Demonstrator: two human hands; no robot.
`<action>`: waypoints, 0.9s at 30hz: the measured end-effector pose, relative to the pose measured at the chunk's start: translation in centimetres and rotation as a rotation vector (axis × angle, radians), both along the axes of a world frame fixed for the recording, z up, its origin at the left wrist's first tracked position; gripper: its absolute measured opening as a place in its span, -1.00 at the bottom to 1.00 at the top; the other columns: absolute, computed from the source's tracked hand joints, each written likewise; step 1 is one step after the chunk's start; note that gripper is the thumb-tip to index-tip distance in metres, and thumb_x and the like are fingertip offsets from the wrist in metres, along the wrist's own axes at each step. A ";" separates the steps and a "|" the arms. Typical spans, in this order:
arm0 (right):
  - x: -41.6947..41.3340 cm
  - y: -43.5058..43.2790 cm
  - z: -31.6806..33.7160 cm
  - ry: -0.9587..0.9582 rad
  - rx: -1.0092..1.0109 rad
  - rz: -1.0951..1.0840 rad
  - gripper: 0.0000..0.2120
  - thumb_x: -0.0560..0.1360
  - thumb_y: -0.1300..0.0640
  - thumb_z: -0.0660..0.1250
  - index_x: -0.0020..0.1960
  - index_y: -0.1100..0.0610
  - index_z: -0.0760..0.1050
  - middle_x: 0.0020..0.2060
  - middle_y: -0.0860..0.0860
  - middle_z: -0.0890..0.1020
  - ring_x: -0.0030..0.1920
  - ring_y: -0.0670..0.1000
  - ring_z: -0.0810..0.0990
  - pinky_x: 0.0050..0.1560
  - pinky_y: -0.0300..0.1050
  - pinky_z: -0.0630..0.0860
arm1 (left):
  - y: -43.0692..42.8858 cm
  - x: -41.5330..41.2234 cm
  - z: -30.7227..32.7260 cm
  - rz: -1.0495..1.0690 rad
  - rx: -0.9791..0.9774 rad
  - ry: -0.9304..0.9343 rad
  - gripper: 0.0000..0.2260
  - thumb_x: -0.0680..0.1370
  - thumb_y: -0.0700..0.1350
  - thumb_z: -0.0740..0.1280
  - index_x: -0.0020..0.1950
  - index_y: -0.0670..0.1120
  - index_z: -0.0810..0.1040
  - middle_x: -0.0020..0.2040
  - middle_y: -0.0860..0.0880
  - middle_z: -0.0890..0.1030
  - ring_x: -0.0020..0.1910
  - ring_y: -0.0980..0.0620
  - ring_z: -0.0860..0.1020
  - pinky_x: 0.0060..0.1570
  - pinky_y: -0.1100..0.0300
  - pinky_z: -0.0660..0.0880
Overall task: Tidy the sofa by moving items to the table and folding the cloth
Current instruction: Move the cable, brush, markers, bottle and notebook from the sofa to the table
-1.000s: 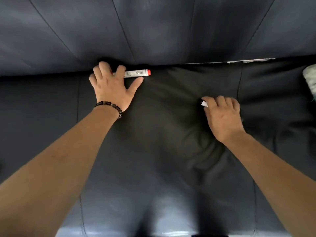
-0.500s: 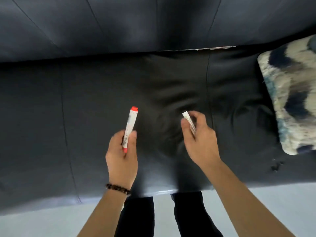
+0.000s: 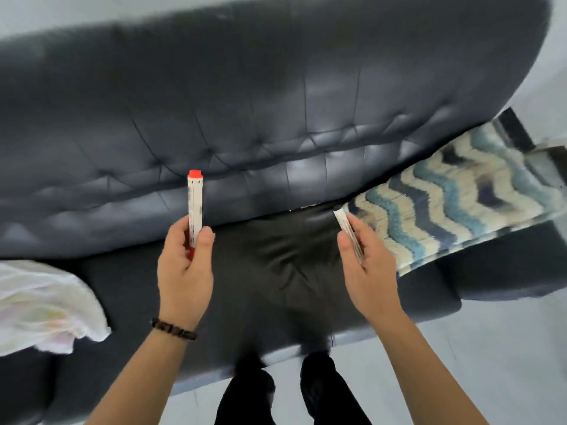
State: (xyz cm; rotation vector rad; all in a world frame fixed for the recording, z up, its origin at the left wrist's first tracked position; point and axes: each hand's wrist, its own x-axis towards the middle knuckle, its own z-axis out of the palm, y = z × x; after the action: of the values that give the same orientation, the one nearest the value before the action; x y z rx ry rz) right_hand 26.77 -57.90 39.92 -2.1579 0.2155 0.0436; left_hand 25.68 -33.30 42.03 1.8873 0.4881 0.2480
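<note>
My left hand (image 3: pixel 185 271) grips a white marker with a red cap (image 3: pixel 195 204), held upright above the dark sofa seat (image 3: pixel 276 271). My right hand (image 3: pixel 366 271) holds a second white marker with a dark tip (image 3: pixel 348 230), tilted up and to the left. A crumpled white cloth (image 3: pixel 43 305) lies on the sofa seat at the far left, apart from both hands. The table is out of view.
A wavy blue, navy and cream patterned cushion (image 3: pixel 454 197) leans at the sofa's right end. The tufted dark backrest (image 3: pixel 245 118) runs across the top. My legs (image 3: pixel 294 394) stand on the pale floor (image 3: pixel 491 348) in front of the seat edge.
Both hands lifted their markers off the seat and drew back toward me. The view pulled back and up, bringing the white cloth, the backrest and more of the cushion into sight.
</note>
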 end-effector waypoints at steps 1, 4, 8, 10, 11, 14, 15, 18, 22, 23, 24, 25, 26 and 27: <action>-0.7 -0.1 2.6 -0.041 0.015 -0.016 -0.71 0.64 0.02 0.22 0.36 -0.08 0.45 0.05 -0.32 0.55 0.10 -0.28 0.51 0.15 -0.30 0.42 | -0.1 -0.3 2.8 -0.009 -0.009 -0.058 -0.88 0.63 -0.17 0.24 0.15 -0.04 0.48 -0.17 -0.09 0.53 -0.24 0.09 0.48 -0.20 0.32 0.46; -3.9 -0.2 8.5 -0.126 0.048 -0.068 -0.70 0.62 0.01 0.25 0.35 -0.08 0.43 0.07 -0.17 0.59 0.07 -0.15 0.55 0.13 -0.15 0.49 | -0.3 -2.5 9.3 -0.034 -0.072 -0.198 -0.86 0.64 -0.19 0.22 0.16 -0.01 0.46 -0.16 0.03 0.53 -0.20 0.12 0.53 -0.15 0.18 0.51; -10.2 0.2 12.1 -0.146 0.130 -0.244 -0.65 0.59 -0.05 0.30 0.35 -0.18 0.34 -0.05 -0.22 0.55 -0.07 -0.22 0.56 -0.07 -0.38 0.44 | 0.2 -6.7 12.6 -0.024 -0.146 -0.337 -0.79 0.63 -0.21 0.25 0.21 0.04 0.42 -0.11 0.08 0.51 -0.23 0.10 0.51 -0.21 0.18 0.48; -13.9 0.4 12.7 -0.166 0.169 -0.372 -0.64 0.58 -0.07 0.30 0.35 -0.21 0.33 -0.07 -0.21 0.55 -0.09 -0.19 0.57 -0.09 -0.33 0.46 | 0.9 -9.0 12.6 -0.011 -0.183 -0.331 -0.75 0.62 -0.19 0.27 0.28 -0.04 0.40 -0.07 0.06 0.51 -0.22 0.05 0.50 -0.19 0.10 0.47; -15.8 0.6 12.6 -0.170 0.176 -0.430 -0.63 0.58 -0.08 0.29 0.36 -0.21 0.33 -0.07 -0.17 0.57 -0.09 -0.15 0.59 -0.08 -0.25 0.50 | 1.4 -10.1 12.3 -0.027 -0.196 -0.312 -0.74 0.61 -0.19 0.28 0.30 -0.04 0.40 -0.06 0.06 0.52 -0.21 0.03 0.50 -0.19 0.07 0.47; -21.8 1.4 11.5 -0.107 0.204 -0.571 -0.60 0.58 -0.08 0.29 0.40 -0.19 0.32 -0.02 -0.09 0.59 -0.05 -0.05 0.61 -0.04 -0.08 0.55 | 2.7 -13.2 10.4 -0.111 -0.220 -0.252 -0.72 0.61 -0.20 0.29 0.30 -0.01 0.40 -0.03 0.01 0.52 -0.22 0.04 0.49 -0.19 0.04 0.46; -24.0 1.7 11.0 -0.083 0.214 -0.619 -0.59 0.58 -0.08 0.29 0.40 -0.18 0.32 -0.03 -0.10 0.58 -0.03 -0.05 0.60 -0.01 -0.04 0.55 | 3.0 -14.2 9.6 -0.132 -0.224 -0.228 -0.72 0.61 -0.21 0.28 0.30 -0.02 0.40 -0.02 -0.03 0.52 -0.25 0.08 0.49 -0.20 0.07 0.46; -30.7 1.9 10.5 -0.063 0.233 -0.787 -0.62 0.59 -0.04 0.29 0.37 -0.19 0.30 -0.04 -0.13 0.60 -0.03 -0.03 0.58 0.06 0.09 0.55 | 2.2 -16.8 8.0 -0.194 -0.254 -0.142 -0.72 0.61 -0.23 0.27 0.30 -0.04 0.39 0.02 -0.08 0.53 -0.33 0.20 0.50 -0.26 0.25 0.48; -39.3 0.2 11.1 -0.111 0.240 -1.039 -0.57 0.57 -0.02 0.34 0.38 -0.18 0.29 0.02 -0.09 0.61 -0.03 -0.02 0.58 0.03 0.07 0.54 | -2.0 -19.1 8.3 -0.358 -0.305 -0.030 -0.71 0.60 -0.21 0.29 0.31 -0.03 0.40 0.00 0.01 0.54 -0.34 0.22 0.51 -0.35 0.39 0.48; -41.4 -0.6 11.4 -0.138 0.241 -1.097 -0.56 0.56 -0.03 0.35 0.39 -0.17 0.29 0.03 -0.08 0.61 -0.04 -0.02 0.58 0.01 0.04 0.54 | -3.6 -19.6 8.7 -0.407 -0.307 -0.036 -0.71 0.60 -0.22 0.29 0.31 -0.03 0.40 -0.01 0.02 0.54 -0.34 0.22 0.51 -0.35 0.39 0.47; -43.4 -1.4 11.7 -0.166 0.244 -1.155 -0.55 0.56 -0.03 0.35 0.39 -0.17 0.30 0.05 -0.09 0.61 -0.04 -0.03 0.58 -0.01 0.02 0.53 | -5.2 -20.2 9.2 -0.456 -0.306 -0.052 -0.71 0.60 -0.22 0.29 0.29 -0.02 0.41 -0.02 0.04 0.54 -0.33 0.22 0.51 -0.34 0.38 0.47; -45.3 -2.3 11.9 -0.196 0.247 -1.213 -0.54 0.56 -0.04 0.36 0.40 -0.16 0.30 0.06 -0.09 0.60 -0.04 -0.03 0.58 -0.02 0.00 0.52 | -7.0 -20.8 9.8 -0.507 -0.309 -0.073 -0.73 0.60 -0.22 0.29 0.27 0.01 0.42 -0.02 0.04 0.54 -0.33 0.21 0.51 -0.33 0.36 0.47; -47.3 -3.2 12.1 -0.224 0.251 -1.267 -0.55 0.56 -0.03 0.36 0.40 -0.16 0.31 0.07 -0.09 0.60 -0.05 -0.04 0.57 -0.03 -0.03 0.51 | -8.8 -21.5 10.4 -0.558 -0.315 -0.093 -0.74 0.59 -0.22 0.30 0.23 0.05 0.43 -0.03 0.03 0.55 -0.32 0.21 0.51 -0.32 0.33 0.47; -49.2 -4.2 12.2 -0.252 0.260 -1.317 -0.56 0.56 -0.03 0.36 0.39 -0.17 0.32 0.07 -0.09 0.60 -0.06 -0.05 0.56 -0.05 -0.05 0.50 | -10.7 -22.4 10.9 -0.613 -0.314 -0.116 -0.74 0.59 -0.21 0.30 0.20 0.08 0.43 -0.02 0.02 0.55 -0.31 0.19 0.51 -0.30 0.30 0.47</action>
State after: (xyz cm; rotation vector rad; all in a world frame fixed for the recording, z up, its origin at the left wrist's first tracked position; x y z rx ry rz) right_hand -22.45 -62.10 52.14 -1.3964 1.3280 -0.8805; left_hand 3.28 -44.02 52.94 1.6155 -0.1363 -0.1216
